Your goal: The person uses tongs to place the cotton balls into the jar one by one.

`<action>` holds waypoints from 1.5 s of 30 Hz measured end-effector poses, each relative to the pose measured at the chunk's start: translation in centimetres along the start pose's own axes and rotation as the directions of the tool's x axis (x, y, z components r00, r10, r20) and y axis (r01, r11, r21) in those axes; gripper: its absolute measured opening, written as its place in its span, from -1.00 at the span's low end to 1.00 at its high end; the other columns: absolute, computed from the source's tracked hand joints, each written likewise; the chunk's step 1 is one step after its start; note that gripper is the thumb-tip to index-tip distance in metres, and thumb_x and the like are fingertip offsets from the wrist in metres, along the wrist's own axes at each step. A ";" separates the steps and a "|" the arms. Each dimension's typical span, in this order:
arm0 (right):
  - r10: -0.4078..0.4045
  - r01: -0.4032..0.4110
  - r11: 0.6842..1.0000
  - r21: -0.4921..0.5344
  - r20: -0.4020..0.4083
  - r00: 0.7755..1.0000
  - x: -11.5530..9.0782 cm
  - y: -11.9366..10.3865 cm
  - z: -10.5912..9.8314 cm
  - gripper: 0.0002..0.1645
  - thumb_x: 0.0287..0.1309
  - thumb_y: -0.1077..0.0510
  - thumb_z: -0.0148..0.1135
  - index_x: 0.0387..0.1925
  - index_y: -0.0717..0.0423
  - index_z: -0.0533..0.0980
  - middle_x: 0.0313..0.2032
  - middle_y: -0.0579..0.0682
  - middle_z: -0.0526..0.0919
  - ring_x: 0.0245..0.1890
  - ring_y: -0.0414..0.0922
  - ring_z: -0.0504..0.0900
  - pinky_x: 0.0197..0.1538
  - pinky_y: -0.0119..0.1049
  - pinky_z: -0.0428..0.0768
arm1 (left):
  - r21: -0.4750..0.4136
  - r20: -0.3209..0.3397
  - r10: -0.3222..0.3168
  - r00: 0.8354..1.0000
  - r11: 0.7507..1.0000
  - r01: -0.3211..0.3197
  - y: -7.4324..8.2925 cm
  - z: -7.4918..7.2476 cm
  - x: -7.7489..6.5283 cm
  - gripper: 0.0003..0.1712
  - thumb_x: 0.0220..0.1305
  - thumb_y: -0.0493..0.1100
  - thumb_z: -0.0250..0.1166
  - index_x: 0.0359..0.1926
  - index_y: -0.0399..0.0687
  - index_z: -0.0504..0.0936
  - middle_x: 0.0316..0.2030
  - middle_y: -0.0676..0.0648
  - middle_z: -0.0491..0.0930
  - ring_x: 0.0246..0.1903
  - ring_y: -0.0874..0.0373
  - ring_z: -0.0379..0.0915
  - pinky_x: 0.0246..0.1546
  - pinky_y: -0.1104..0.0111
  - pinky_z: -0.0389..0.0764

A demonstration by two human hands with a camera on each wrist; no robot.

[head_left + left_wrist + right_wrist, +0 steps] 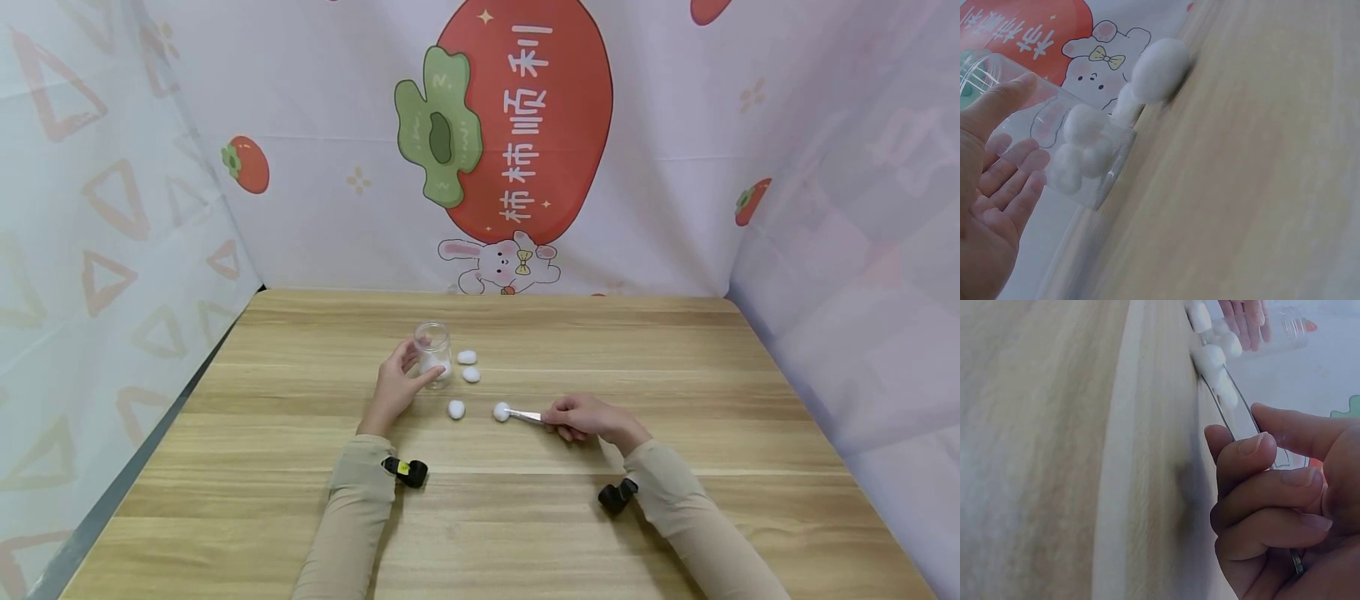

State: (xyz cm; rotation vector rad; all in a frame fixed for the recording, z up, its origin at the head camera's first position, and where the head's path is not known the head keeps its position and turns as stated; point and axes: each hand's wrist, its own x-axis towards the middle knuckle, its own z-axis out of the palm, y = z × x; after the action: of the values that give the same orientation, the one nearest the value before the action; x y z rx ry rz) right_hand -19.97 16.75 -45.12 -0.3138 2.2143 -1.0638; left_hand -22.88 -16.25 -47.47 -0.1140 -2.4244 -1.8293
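Observation:
My left hand point(397, 382) holds a clear jar point(432, 337) upright on the table, thumb on one side and fingers on the other. Several white cotton balls point(1085, 147) lie at the bottom of the jar. My right hand point(1272, 500) pinches metal tweezers point(527, 416) between thumb and fingers. The tips of the tweezers are at either side of a cotton ball point(501, 412), close over the wood. Another cotton ball point(456, 409) lies to its left, nearer the jar.
Two more cotton balls, one farther back point(467, 357) and one nearer point(471, 375), lie just right of the jar. The wooden table point(480, 533) reaches back to a printed cloth point(322, 225), with cloth hanging at both sides too. A small black camera sits on each wrist.

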 end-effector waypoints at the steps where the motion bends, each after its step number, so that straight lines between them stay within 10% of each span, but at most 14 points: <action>1: -0.002 0.002 1.000 -0.001 0.001 1.000 0.0 -0.1 0.0 -0.61 0.35 -0.03 0.08 -0.41 0.21 0.56 -0.72 -0.17 0.40 -0.76 -0.29 0.21 -0.66 -0.51 0.22 | 0.002 0.000 0.000 1.000 1.000 0.000 0.0 0.0 0.0 -0.21 0.04 -0.21 0.48 0.28 -0.26 0.36 0.26 -0.28 0.44 0.30 -0.17 0.37 0.43 0.16 0.41; 45: -0.085 0.088 0.993 0.072 -0.053 0.995 0.9 -0.7 1.3 -0.65 0.35 0.14 0.09 -0.41 0.39 0.51 -0.73 -0.16 0.31 -0.67 -0.26 0.25 -0.61 -0.53 0.18 | -0.005 0.013 -0.023 1.000 1.000 0.023 0.1 0.1 0.0 -0.19 0.04 -0.21 0.47 0.30 -0.27 0.32 0.29 -0.29 0.40 0.32 -0.18 0.33 0.45 0.17 0.38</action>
State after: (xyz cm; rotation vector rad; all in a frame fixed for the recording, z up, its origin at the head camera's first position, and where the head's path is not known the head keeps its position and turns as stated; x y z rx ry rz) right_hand -19.89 15.10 -45.64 -0.3572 2.2159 -1.2094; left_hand -22.84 -16.17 -47.43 -0.0987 -2.4399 -1.8508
